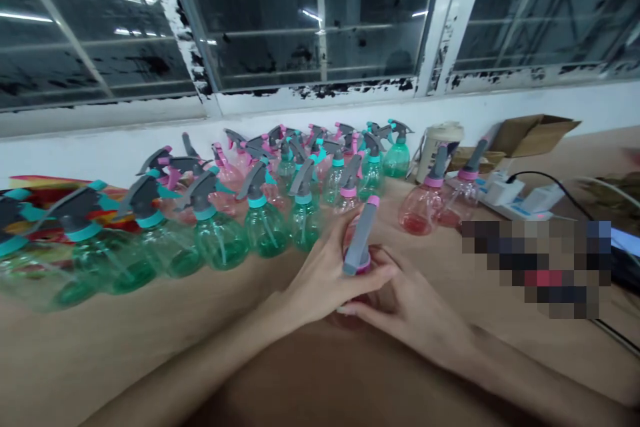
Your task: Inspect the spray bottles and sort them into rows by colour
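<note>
Both hands are wrapped round a pink spray bottle with a grey sprayer head and a pink nozzle tip. My left hand closes on the neck and body from the left, its thumb lying across the front. From the right, my right hand grips the same bottle with its fingers curled round it. Much of the bottle's body is hidden behind the fingers. To the right stand two more pink spray bottles, one nearer and one just behind. A green spray bottle is close beyond my left hand.
Rows of green spray bottles and pink ones line the table along the wall. A paper cup, a cardboard box and a power strip with plugs and cables are at right. Windows rise behind.
</note>
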Tool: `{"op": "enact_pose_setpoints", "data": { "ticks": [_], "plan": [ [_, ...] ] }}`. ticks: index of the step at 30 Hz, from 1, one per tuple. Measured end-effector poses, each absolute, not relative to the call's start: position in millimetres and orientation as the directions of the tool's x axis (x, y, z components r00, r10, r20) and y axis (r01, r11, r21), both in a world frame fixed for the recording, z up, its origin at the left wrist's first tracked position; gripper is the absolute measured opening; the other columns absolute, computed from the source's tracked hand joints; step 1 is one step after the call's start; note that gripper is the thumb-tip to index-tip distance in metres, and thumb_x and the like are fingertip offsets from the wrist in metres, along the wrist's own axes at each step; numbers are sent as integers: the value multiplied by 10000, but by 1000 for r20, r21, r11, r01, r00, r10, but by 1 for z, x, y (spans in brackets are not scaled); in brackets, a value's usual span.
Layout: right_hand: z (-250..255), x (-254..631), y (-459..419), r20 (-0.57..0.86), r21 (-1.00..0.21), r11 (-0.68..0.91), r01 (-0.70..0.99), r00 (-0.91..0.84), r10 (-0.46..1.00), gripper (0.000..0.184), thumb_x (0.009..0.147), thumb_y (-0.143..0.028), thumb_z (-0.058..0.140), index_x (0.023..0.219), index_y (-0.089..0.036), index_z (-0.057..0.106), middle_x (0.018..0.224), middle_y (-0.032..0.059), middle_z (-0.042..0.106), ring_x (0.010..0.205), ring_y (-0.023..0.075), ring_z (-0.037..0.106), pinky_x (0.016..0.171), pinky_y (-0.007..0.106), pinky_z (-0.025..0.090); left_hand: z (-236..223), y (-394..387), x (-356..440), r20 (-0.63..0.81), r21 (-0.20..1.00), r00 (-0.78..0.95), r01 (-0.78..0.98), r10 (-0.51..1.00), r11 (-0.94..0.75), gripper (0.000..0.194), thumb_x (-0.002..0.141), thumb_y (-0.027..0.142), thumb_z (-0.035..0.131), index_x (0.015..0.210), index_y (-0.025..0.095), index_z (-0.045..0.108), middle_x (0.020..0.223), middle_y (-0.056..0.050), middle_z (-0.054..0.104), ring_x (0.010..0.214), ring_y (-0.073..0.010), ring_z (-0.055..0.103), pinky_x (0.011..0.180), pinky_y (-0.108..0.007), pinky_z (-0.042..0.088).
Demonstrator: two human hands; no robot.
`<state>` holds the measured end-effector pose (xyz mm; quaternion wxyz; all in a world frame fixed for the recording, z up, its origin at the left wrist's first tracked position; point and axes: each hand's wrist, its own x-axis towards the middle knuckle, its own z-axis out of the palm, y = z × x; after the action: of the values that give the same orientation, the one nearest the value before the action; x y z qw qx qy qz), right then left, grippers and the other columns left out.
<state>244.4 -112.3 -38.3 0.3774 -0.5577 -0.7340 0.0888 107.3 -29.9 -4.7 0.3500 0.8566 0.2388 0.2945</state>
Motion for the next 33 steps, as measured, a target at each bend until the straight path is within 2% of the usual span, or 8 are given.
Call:
{"op": "enact_pose_setpoints", "data": {
  "ticks": [3, 7, 9, 13, 17, 22, 27, 33],
  "plan": [
    [-37, 272, -116, 475, -458, 323, 828, -79, 876, 422, 813, -468, 563, 1123, -191, 492, 1107, 104, 563, 1028, 262, 530, 857, 448, 458, -19, -32, 108, 312, 731, 718, 237, 622, -640, 722, 754, 403, 671, 1353, 246, 300, 1374, -89, 441, 1237, -275, 432, 1029, -474, 367],
    [-36, 311, -108, 515, -252, 199, 947, -43, 856, 517, 799, -568, 525, 1126, -168, 541, 1143, 153, 550, 1060, 323, 510, 870, 506, 433, -46, -33, 96, 277, 687, 690, 344, 669, -640, 477, 815, 291, 598, 1248, 258, 400, 1318, -70, 488, 1166, -243, 498, 989, -469, 403],
    [-36, 327, -99, 511, -211, 173, 962, -43, 858, 526, 801, -584, 507, 1147, -190, 543, 1157, 144, 560, 1072, 330, 515, 862, 507, 439, -57, -34, 88, 252, 649, 662, 425, 706, -631, 397, 824, 250, 575, 1194, 264, 433, 1259, -57, 528, 1101, -239, 542, 937, -472, 438],
    [-38, 348, -78, 494, -231, 56, 971, 68, 867, 658, 773, -627, 499, 1243, -168, 458, 1172, 171, 569, 1068, 348, 538, 783, 482, 482, -70, -33, 75, 313, 500, 637, 519, 704, -693, 316, 833, 204, 548, 1131, 263, 462, 1154, -41, 582, 1066, -249, 553, 897, -475, 447],
    [-37, 351, -63, 452, -204, -48, 978, 137, 881, 615, 799, -597, 480, 1210, -139, 458, 1112, 182, 605, 1010, 342, 581, 740, 448, 489, -76, -31, 69, 413, 351, 676, 501, 611, -791, 292, 838, 157, 518, 1109, 250, 461, 1119, -46, 586, 1058, -240, 546, 908, -473, 428],
    [-33, 347, -50, 424, -199, -123, 972, 199, 884, 612, 782, -599, 506, 1193, -146, 467, 1072, 178, 628, 852, 354, 635, 600, 416, 475, -78, -32, 70, 447, 264, 723, 456, 527, -850, 286, 834, 134, 496, 1100, 233, 465, 1088, -59, 600, 1016, -233, 568, 883, -463, 443],
    [-27, 342, -40, 390, -204, -169, 964, 238, 890, 566, 807, -546, 517, 1220, -167, 439, 989, 140, 662, 834, 320, 647, 614, 378, 465, -78, -33, 71, 465, 201, 748, 431, 473, -880, 267, 821, 108, 496, 1068, 210, 500, 1059, -60, 619, 1004, -232, 578, 873, -436, 459],
    [-25, 337, -29, 379, -217, -208, 954, 279, 882, 579, 795, -572, 514, 1182, -142, 476, 892, 150, 672, 781, 335, 649, 591, 391, 457, -79, -35, 72, 422, 93, 808, 413, 411, -906, 238, 826, 100, 483, 1047, 181, 523, 1051, -84, 624, 986, -253, 582, 845, -466, 479]
  ]
}}
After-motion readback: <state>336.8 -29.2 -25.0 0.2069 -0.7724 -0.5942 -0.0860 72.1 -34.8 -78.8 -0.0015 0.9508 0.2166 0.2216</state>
